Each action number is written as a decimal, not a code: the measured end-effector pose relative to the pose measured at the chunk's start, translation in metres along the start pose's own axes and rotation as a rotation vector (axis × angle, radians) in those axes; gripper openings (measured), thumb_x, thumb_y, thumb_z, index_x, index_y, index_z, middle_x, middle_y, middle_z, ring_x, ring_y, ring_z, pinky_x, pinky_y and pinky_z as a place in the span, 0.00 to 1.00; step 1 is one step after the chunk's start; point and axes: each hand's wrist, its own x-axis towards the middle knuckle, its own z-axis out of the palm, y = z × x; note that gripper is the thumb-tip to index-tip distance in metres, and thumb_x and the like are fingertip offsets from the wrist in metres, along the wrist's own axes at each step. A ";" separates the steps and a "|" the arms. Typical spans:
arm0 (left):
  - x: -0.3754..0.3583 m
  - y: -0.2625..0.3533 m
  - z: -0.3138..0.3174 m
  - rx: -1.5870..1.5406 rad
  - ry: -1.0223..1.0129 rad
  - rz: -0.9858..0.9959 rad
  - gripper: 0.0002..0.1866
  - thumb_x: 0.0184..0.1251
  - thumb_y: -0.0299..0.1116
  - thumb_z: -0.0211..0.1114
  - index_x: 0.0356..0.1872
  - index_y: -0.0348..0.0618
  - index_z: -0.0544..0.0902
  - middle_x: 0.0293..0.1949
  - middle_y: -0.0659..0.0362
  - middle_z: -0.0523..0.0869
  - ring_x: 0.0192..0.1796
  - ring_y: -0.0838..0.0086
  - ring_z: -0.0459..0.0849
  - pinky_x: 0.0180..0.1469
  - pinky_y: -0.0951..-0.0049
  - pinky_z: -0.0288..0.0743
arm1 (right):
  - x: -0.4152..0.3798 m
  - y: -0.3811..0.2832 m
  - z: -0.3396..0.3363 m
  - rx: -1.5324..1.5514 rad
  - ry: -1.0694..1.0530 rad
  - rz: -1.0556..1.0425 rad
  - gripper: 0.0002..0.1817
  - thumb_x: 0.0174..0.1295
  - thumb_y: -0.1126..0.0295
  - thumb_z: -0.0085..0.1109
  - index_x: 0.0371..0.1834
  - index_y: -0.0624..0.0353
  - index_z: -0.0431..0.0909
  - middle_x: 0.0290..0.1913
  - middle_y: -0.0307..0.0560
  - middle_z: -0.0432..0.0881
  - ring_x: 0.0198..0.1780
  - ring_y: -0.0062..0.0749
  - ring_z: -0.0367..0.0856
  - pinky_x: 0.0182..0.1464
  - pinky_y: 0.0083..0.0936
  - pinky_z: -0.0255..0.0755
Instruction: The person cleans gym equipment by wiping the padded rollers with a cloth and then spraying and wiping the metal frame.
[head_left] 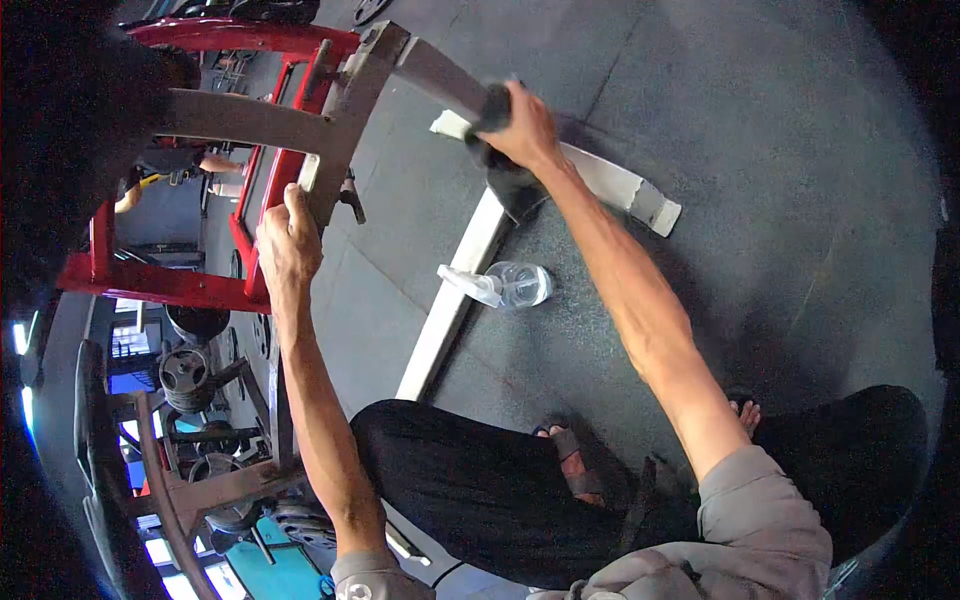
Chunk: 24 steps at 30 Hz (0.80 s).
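My left hand (290,240) is closed around the frame of a gym machine, where a grey metal upright (352,120) meets a red bar (283,180). A small pale plate (310,173) shows just above its fingers. Farther out, my right hand (528,128) is wrapped on a black, soft-looking piece (494,108) at the end of a grey metal arm (440,75). Blur hides whether that piece is a fixed grip or a loose cloth. Below it, a clear plastic bottle (522,285) with a white top is beside the machine's white floor beam (455,290).
Dark rubber mats (780,200) cover the floor. A white crosspiece (620,190) joins the floor beam under my right arm. Racks with weight plates (185,370) stand at left. Part of another person (215,162) shows behind the red frame. My sandalled foot (575,465) is near the beam.
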 end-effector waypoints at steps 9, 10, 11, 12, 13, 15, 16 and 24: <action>-0.004 0.010 -0.002 -0.079 0.047 -0.022 0.44 0.77 0.62 0.34 0.27 0.22 0.80 0.17 0.39 0.77 0.26 0.45 0.82 0.35 0.49 0.71 | 0.039 -0.067 0.014 0.305 0.241 -0.304 0.43 0.40 0.64 0.81 0.60 0.59 0.67 0.50 0.60 0.83 0.52 0.55 0.83 0.54 0.42 0.78; -0.003 0.006 0.000 -0.082 0.052 -0.028 0.44 0.77 0.61 0.35 0.27 0.23 0.80 0.17 0.39 0.77 0.26 0.45 0.82 0.35 0.49 0.71 | 0.022 -0.050 0.014 0.279 0.194 -0.196 0.43 0.40 0.64 0.81 0.60 0.59 0.66 0.51 0.59 0.82 0.53 0.55 0.83 0.54 0.42 0.78; -0.003 0.001 0.002 -0.082 0.054 -0.037 0.44 0.77 0.61 0.35 0.27 0.23 0.80 0.17 0.39 0.77 0.26 0.45 0.82 0.35 0.49 0.71 | 0.004 -0.027 0.019 0.219 0.181 -0.107 0.41 0.41 0.65 0.80 0.60 0.59 0.66 0.51 0.59 0.82 0.54 0.56 0.82 0.55 0.43 0.77; 0.000 -0.004 0.003 -0.071 0.044 -0.034 0.44 0.77 0.61 0.35 0.26 0.23 0.80 0.17 0.39 0.77 0.26 0.45 0.83 0.35 0.49 0.71 | -0.012 -0.004 0.021 0.156 0.170 -0.021 0.40 0.42 0.65 0.79 0.59 0.59 0.66 0.52 0.59 0.81 0.55 0.56 0.82 0.55 0.43 0.77; 0.003 -0.009 0.005 -0.064 0.035 -0.033 0.43 0.77 0.60 0.36 0.26 0.23 0.81 0.17 0.39 0.77 0.26 0.45 0.83 0.35 0.49 0.71 | -0.025 0.015 0.021 0.083 0.125 0.045 0.39 0.43 0.66 0.79 0.59 0.60 0.67 0.52 0.59 0.81 0.55 0.57 0.81 0.56 0.43 0.76; 0.004 -0.010 0.005 -0.060 0.031 -0.040 0.42 0.77 0.59 0.38 0.25 0.24 0.81 0.17 0.39 0.78 0.27 0.47 0.84 0.35 0.50 0.72 | -0.037 0.037 0.018 -0.062 0.036 0.167 0.37 0.45 0.67 0.77 0.59 0.61 0.67 0.53 0.60 0.80 0.56 0.57 0.80 0.57 0.43 0.75; 0.004 -0.005 0.003 -0.075 0.018 -0.072 0.42 0.77 0.59 0.38 0.26 0.24 0.82 0.17 0.39 0.78 0.27 0.48 0.85 0.34 0.51 0.72 | -0.030 0.026 0.011 -0.031 0.033 0.102 0.37 0.46 0.67 0.76 0.60 0.62 0.67 0.52 0.60 0.80 0.56 0.58 0.80 0.58 0.43 0.75; -0.001 -0.007 0.004 0.008 0.124 0.094 0.41 0.77 0.60 0.37 0.26 0.26 0.80 0.17 0.42 0.79 0.23 0.53 0.84 0.31 0.55 0.74 | -0.007 -0.076 0.025 0.087 0.299 -0.392 0.58 0.45 0.77 0.70 0.78 0.67 0.41 0.72 0.73 0.57 0.73 0.68 0.57 0.75 0.45 0.54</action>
